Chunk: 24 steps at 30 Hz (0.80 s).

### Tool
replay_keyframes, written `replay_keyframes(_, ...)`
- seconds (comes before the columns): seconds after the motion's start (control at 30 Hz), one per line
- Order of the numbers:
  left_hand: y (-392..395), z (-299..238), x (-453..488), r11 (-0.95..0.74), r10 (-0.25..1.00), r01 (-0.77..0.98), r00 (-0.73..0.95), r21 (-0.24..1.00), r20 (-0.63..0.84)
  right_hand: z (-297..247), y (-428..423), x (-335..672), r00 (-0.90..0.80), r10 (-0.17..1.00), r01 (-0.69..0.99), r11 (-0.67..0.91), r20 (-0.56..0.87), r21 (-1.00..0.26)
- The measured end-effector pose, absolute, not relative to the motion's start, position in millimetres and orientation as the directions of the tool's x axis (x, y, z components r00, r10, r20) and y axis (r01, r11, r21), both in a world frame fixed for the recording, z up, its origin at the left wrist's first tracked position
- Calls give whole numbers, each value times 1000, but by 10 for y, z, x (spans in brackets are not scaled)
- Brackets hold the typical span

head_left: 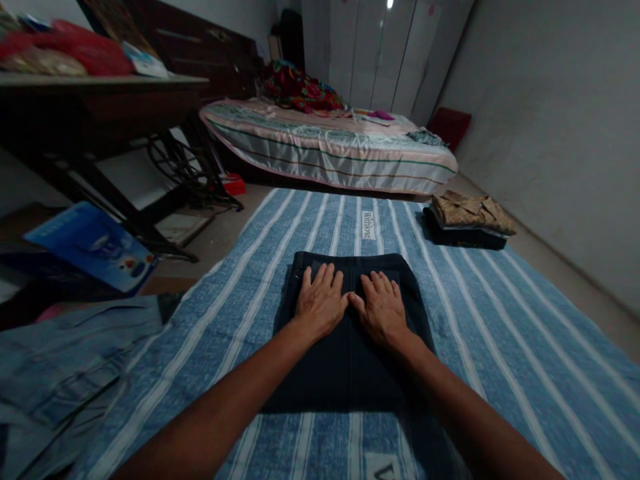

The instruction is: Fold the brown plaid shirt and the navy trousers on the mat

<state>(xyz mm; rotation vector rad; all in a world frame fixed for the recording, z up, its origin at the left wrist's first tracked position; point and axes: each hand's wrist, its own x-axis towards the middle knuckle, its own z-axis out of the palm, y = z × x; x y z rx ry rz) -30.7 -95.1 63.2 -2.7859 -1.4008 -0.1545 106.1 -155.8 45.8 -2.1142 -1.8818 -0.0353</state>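
Dark navy trousers [345, 373] lie on the blue striped bedcover [225, 307], waistband away from me. They look partly folded, with a strip of the dark cloth running toward me beneath my right forearm. My left hand [323, 300] rests flat on the upper left of the trousers, palm down, fingers stretched out. Beside it my right hand [381, 303] presses flat on the upper right, its fingers also extended. The two thumbs almost meet at the centre seam. Neither hand grips anything.
Folded clothes [470, 217] are stacked at the cover's right edge. Light blue denim [75, 373] lies at lower left, near a blue box [95, 243]. A sewing machine table [100, 100] stands at left. Another bed [330, 153] stands beyond, by a wardrobe [370, 53].
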Motion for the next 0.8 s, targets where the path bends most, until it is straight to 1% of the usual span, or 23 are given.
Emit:
replay_keyframes(0.07,-914,599,-352,-598,796,801,593,7,123,526,-1508,1018,81,965,980,-32,249,-194)
replay_keyframes(0.17,-869,499,-408,-584,805,811,577,21,137,518,-1432,978,25,980,977,17,196,-210)
replay_keyframes(0.23,-853,433,-430,-573,815,818,562,53,139,439,-1414,985,23,990,975,9,141,-222)
replay_keyframes(0.3,-851,386,-441,-568,821,818,554,94,140,344,-1425,1011,25,993,976,1,116,-217)
replay_keyframes(0.47,-884,355,-442,-565,824,811,543,154,162,229,-1476,1055,38,991,987,-18,125,-158)
replay_keyframes(0.63,-904,327,-447,-559,827,813,535,160,172,238,-1463,1023,39,993,993,-25,115,-117)
replay_keyframes(0.8,-893,298,-441,-566,822,814,544,132,169,301,-1458,1039,35,995,996,-27,97,-83)
